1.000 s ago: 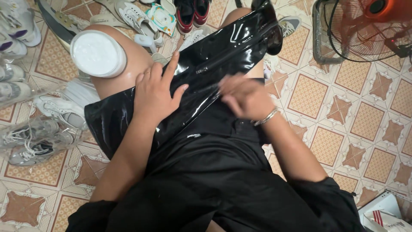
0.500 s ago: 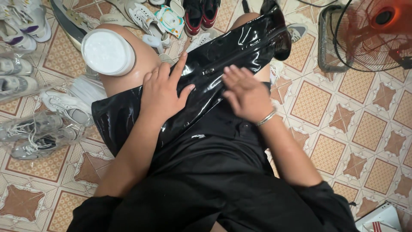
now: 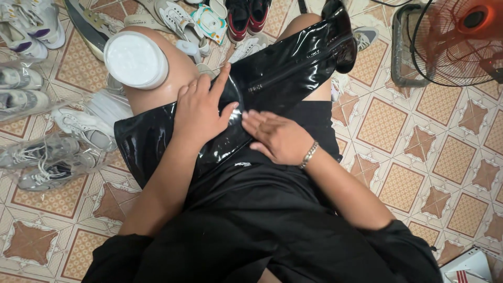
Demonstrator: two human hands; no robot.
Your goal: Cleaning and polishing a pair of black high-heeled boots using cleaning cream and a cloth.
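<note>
Both hands lie flat mid-frame on the glossy black boot (image 3: 283,73) across the lap: left hand (image 3: 201,110) spread, right hand (image 3: 277,137) pressing, fingers together.

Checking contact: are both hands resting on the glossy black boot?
Yes, the left hand and right hand lie flat on the glossy black boot.

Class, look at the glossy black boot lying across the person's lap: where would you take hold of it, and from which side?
Probably the wide open shaft end of the black boot, approached from the person's left: it overhangs the thigh, while both hands cover the middle.
</note>
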